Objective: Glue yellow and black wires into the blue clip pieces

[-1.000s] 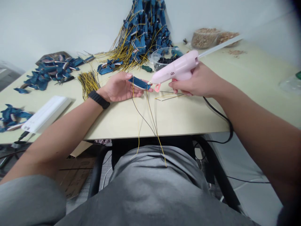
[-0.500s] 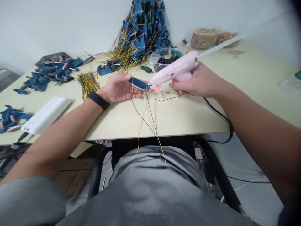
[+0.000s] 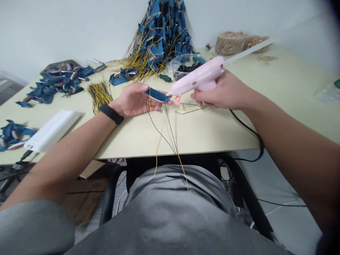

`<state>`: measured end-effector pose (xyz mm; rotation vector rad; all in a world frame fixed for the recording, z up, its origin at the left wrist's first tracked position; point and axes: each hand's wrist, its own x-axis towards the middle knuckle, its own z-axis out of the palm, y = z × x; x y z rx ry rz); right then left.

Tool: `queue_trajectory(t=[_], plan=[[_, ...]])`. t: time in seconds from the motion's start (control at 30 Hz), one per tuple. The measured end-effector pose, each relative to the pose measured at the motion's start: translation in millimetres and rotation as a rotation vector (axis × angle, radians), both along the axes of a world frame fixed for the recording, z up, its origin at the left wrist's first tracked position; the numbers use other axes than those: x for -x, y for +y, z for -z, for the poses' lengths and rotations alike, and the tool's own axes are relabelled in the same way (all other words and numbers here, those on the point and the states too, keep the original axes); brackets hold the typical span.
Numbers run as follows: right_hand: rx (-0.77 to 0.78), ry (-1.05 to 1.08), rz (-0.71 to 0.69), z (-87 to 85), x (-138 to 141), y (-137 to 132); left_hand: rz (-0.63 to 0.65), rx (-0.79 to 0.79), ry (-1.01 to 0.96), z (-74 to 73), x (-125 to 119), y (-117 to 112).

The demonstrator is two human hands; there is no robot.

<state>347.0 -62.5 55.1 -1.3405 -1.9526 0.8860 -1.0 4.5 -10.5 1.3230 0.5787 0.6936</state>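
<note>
My left hand (image 3: 136, 99) holds a small blue piece with a white edge (image 3: 157, 95) between the thumb and the fingers beneath it. Thin yellow and black wires (image 3: 170, 127) hang from both ends of this piece, down over the table edge to my lap. In my right hand (image 3: 225, 90) is a pink glue gun (image 3: 198, 76), tilted so that its nozzle meets the right end of the blue piece. A long clear glue stick (image 3: 248, 50) juts from its back. Whether glue is coming out is too small to tell.
A tall heap of blue wired pieces (image 3: 164, 35) rises at the back. More blue pieces (image 3: 57, 79), a bundle of wires (image 3: 99, 94) and a white box (image 3: 53, 131) lie left. Beyond the glue gun stand a tub of black parts (image 3: 183, 71) and bags of tan bits (image 3: 230, 43).
Almost nothing differs. Both hands, the blue piece and the glue gun keep the same place, with the nozzle still at the piece's right end.
</note>
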Motion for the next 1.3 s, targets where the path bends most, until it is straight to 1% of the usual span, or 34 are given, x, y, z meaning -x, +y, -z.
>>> queue_trajectory(t=[0.13,0.27,0.5,0.73,0.87,1.03,1.17,1.3], plan=[[0.003,-0.013,0.006,-0.9,0.7,-1.3,0.040,0.045,-0.055,0.0,-0.6,-0.2],[0.001,-0.008,-0.010,-1.2,1.5,-3.2,0.012,0.073,-0.045,-0.4,0.5,0.0],[0.016,-0.013,-0.004,-1.1,2.6,-3.3,-0.027,0.018,0.015,-1.1,-0.2,-1.4],[0.016,0.000,-0.017,-3.3,1.8,-4.6,-0.017,0.058,-0.024,-4.6,-3.4,-4.0],[0.000,-0.012,-0.056,-0.9,-2.0,-1.3,0.011,0.028,-0.019,-2.7,-1.7,-1.3],[-0.031,-0.051,-0.012,1.7,-4.2,2.7,0.040,0.009,0.005,-1.0,1.5,1.0],[-0.036,-0.027,-0.008,-0.3,-3.7,0.2,0.003,0.000,0.022,0.0,1.9,-1.1],[-0.016,-0.015,-0.019,-4.1,-2.8,-3.4,-0.018,0.033,-0.016,0.8,0.9,-3.1]])
